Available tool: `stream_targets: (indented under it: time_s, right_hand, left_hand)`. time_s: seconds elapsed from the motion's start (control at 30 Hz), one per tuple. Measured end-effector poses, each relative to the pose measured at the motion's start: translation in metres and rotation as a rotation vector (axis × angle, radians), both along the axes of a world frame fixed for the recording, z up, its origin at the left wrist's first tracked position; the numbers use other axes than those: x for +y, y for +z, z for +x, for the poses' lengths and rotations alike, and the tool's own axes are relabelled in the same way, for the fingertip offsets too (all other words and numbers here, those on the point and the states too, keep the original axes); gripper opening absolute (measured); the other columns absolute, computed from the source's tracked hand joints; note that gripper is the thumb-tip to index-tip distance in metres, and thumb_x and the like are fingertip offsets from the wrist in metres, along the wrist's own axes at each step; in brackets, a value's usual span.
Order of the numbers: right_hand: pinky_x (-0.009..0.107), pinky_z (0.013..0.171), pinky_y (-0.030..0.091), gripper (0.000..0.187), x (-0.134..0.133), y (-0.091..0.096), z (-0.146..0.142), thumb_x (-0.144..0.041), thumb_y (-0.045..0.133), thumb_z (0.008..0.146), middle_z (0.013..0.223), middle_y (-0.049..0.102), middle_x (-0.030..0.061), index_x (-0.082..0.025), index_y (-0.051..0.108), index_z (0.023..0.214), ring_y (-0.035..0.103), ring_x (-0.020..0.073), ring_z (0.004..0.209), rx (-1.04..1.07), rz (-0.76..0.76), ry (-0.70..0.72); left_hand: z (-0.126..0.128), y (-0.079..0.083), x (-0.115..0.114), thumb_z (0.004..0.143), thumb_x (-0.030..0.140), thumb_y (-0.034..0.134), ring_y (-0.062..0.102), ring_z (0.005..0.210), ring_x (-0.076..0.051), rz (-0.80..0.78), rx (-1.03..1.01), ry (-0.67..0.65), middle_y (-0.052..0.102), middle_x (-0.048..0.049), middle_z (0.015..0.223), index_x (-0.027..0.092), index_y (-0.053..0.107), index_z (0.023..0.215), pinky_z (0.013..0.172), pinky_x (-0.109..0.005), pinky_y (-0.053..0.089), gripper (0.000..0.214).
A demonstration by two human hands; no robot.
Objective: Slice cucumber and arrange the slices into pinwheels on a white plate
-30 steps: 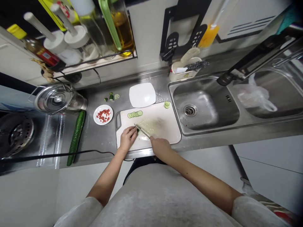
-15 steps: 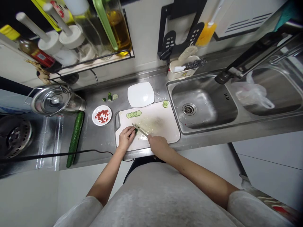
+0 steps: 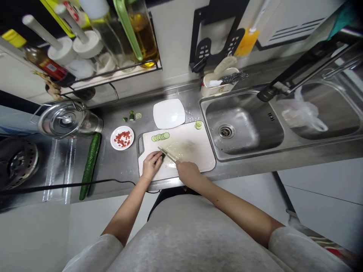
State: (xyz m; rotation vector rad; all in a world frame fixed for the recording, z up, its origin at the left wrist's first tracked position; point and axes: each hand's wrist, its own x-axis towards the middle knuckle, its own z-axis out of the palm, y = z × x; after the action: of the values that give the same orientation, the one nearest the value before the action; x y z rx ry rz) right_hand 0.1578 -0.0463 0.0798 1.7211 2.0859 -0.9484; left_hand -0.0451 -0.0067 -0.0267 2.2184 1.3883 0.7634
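My right hand is closed round the handle of a knife, its blade slanting up and left across the cutting board. Close by the blade, my left hand grips a dark green piece of cucumber, mostly hidden under the fingers, against the board. Overlapping cucumber slices lie in a row near the board's far edge. A few more slices rest at its far right corner. Wet patches show on the board's middle.
A white square plate stands behind the board. Left of it are a small plate of red pieces, cucumber ends and a whole cucumber. A black cord crosses the counter. The sink lies right.
The knife and my right hand have shifted very slightly left. My left hand stays at the same spot on the board, and the slices look unchanged.
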Motion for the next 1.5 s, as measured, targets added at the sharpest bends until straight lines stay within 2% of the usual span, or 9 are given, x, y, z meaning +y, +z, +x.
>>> stream_targets:
  time_s: [0.53, 1.5]
  right_hand:
    - [0.030, 0.075, 0.050, 0.028, 0.0036, 0.0023, 0.0025, -0.006, 0.040, 0.085, 0.091, 0.070, 0.0160, -0.011, 0.058, 0.107, 0.068, 0.0237, 0.094, 0.010, -0.042, 0.004]
    - [0.032, 0.079, 0.050, 0.028, 0.0051, -0.0068, 0.0004, -0.007, 0.040, 0.087, 0.093, 0.070, 0.0176, -0.010, 0.060, 0.107, 0.067, 0.0248, 0.098, 0.020, -0.028, -0.021]
  left_hand:
    - [-0.0013, -0.0009, 0.0002, 0.091, 0.029, 0.051, 0.063, 0.100, -0.017, 0.008, 0.005, -0.018, 0.067, -0.0067, 0.109, 0.024, 0.067, 0.113, 0.091, -0.033, 0.052, 0.028]
    - [-0.0007, 0.0010, 0.0016, 0.091, 0.029, 0.051, 0.062, 0.101, -0.017, -0.002, 0.009, -0.031, 0.067, -0.0070, 0.110, 0.024, 0.066, 0.115, 0.092, -0.034, 0.052, 0.029]
